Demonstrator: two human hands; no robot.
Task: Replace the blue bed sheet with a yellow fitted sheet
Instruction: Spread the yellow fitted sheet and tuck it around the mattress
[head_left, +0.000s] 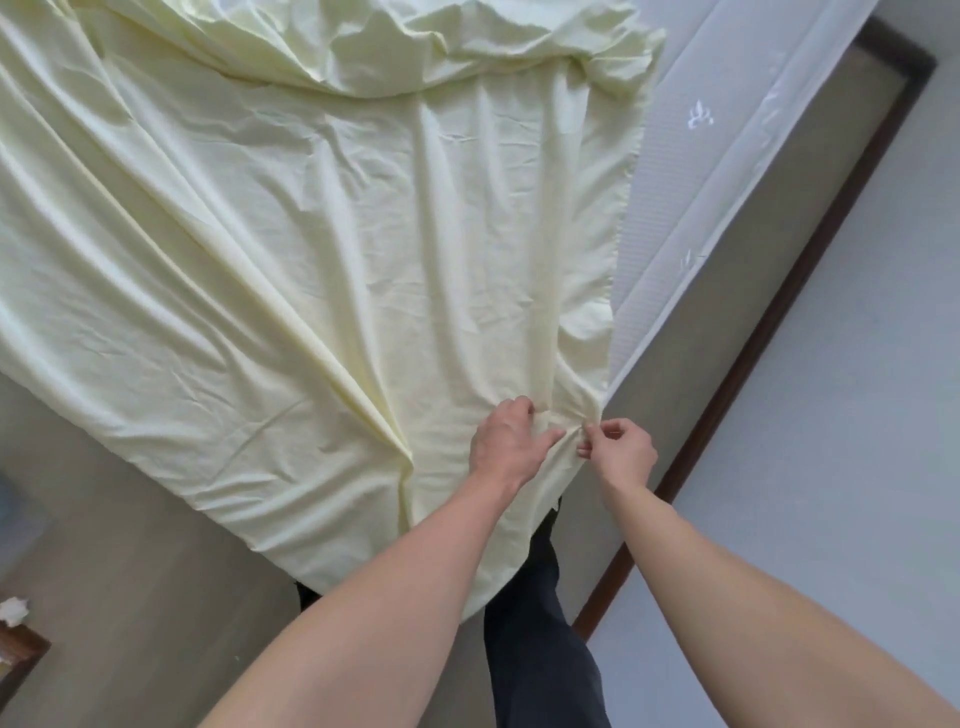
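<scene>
I've got both hands pinching the pale yellow cotton fitted sheet (311, 234) at the white mattress (691, 171) corner: left hand (506, 439), right hand (621, 452).

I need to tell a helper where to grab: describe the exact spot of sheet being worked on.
Find the pale yellow sheet spread over the white mattress. Follow its right edge down to the near corner, where the left hand and right hand pinch it. That spot alone is bunched into tight gathers.

No readable text anywhere (mattress marks illegible).
</scene>
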